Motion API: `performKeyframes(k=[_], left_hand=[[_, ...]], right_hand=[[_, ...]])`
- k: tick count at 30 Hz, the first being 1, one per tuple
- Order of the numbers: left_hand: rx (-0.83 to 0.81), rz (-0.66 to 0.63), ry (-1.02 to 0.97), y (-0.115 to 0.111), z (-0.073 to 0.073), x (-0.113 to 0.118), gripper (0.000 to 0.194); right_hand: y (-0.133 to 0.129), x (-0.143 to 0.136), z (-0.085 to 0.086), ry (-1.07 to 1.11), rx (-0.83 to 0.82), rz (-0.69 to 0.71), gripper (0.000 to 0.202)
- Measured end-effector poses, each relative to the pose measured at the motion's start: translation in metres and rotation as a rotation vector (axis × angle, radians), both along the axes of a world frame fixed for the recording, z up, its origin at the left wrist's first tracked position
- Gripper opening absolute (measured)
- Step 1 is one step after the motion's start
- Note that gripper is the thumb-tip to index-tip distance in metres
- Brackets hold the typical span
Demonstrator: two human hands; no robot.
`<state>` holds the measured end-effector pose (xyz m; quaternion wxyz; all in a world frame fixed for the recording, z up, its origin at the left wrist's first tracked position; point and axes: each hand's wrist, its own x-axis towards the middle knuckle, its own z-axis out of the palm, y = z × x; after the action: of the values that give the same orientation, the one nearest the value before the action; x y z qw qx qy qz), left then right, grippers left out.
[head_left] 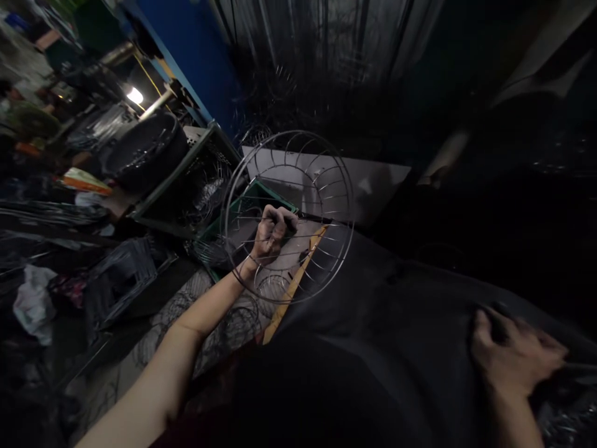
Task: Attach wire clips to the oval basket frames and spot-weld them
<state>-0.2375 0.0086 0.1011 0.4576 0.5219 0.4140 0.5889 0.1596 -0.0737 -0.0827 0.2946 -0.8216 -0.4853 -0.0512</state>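
A round wire basket (351, 190), with a double rim and thin curved wires, is up in front of me. My left hand (272, 233) shows through its wires, fingers curled closed on it; the exact grip point is hard to make out. On the right, my right hand (515, 354) rests on the dark cloth (373, 311) over my lap. Its fingers are bent but apart, somewhat blurred, and nothing shows in them.
A green crate (261, 190) stands behind my left hand, beside a pale board (380, 186). A yellow strip (298, 280) runs near my leg. Wire rings (240, 323) lie on the floor. At left are a dark round tub (149, 149) on a metal rack and a lit lamp (135, 95).
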Motion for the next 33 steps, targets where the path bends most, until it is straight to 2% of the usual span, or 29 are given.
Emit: performKeyframes(k=[3, 7, 12, 17, 23, 29, 33], left_hand=[[0.065, 0.015, 0.005, 0.003, -0.004, 0.004, 0.045], [0.059, 0.081, 0.029, 0.004, -0.015, 0.006, 0.043], [0.037, 0.134, -0.025, -0.003, -0.023, 0.011, 0.039], [0.038, 0.135, -0.100, -0.006, -0.023, 0.016, 0.036], [-0.027, 0.187, -0.156, -0.008, -0.026, 0.022, 0.041], [-0.059, 0.199, -0.284, -0.010, -0.033, 0.026, 0.037], [-0.081, 0.229, -0.346, -0.009, -0.035, 0.030, 0.037]], right_hand=[[0.006, 0.016, -0.011, 0.095, -0.039, -0.126, 0.093], [0.006, 0.035, -0.023, 0.116, -0.073, -0.131, 0.092], [0.003, 0.045, -0.023, 0.117, -0.135, -0.172, 0.069], [-0.002, 0.045, -0.018, 0.088, -0.138, -0.137, 0.060], [-0.020, 0.041, -0.015, -0.059, 0.025, 0.054, 0.050], [-0.020, 0.049, -0.014, -0.066, -0.034, 0.045, 0.024], [-0.019, 0.051, -0.013, -0.050, -0.076, 0.032, 0.021]])
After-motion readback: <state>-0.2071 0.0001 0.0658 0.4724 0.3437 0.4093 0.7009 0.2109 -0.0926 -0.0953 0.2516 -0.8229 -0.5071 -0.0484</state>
